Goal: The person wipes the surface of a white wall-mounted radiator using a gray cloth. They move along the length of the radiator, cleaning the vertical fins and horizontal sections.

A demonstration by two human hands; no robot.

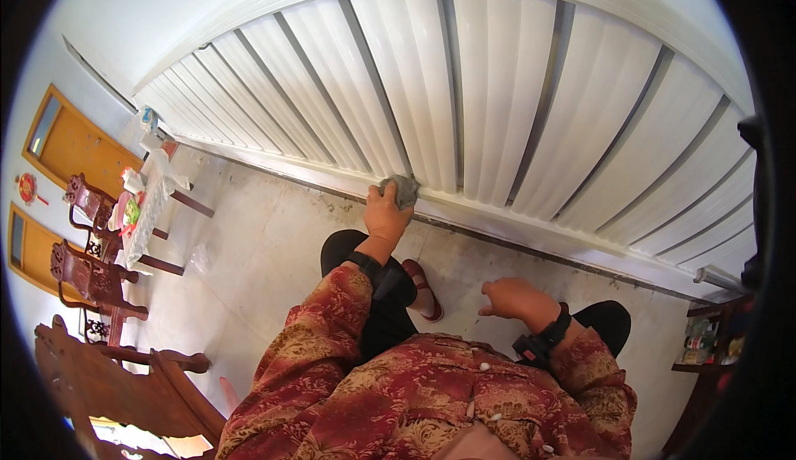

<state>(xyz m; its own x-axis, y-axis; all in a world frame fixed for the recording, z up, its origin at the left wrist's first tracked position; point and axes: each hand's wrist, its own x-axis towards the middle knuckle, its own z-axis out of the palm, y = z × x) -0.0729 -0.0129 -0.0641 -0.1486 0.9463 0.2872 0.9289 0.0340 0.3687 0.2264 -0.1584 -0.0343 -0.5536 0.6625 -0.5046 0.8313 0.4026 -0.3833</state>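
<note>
My left hand (387, 214) presses a crumpled grey cloth (401, 191) against the bottom rail (491, 210) of a white slatted metal door (410, 81). The cloth sits at the lower end of the ribbed slats, close to a dark gap between two of them. My right hand (515, 298) hangs in front of my right knee, away from the door. Its fingers are loosely bent and a little apart, with nothing seen in them. Both wrists wear black bands.
Carved wooden chairs (84, 273) and a cloth-covered table (152, 211) stand to the left. Below the door runs a pale tiled floor (261, 236) with a dirty strip at its edge. A dark wooden shelf (703, 367) with bottles is at the right.
</note>
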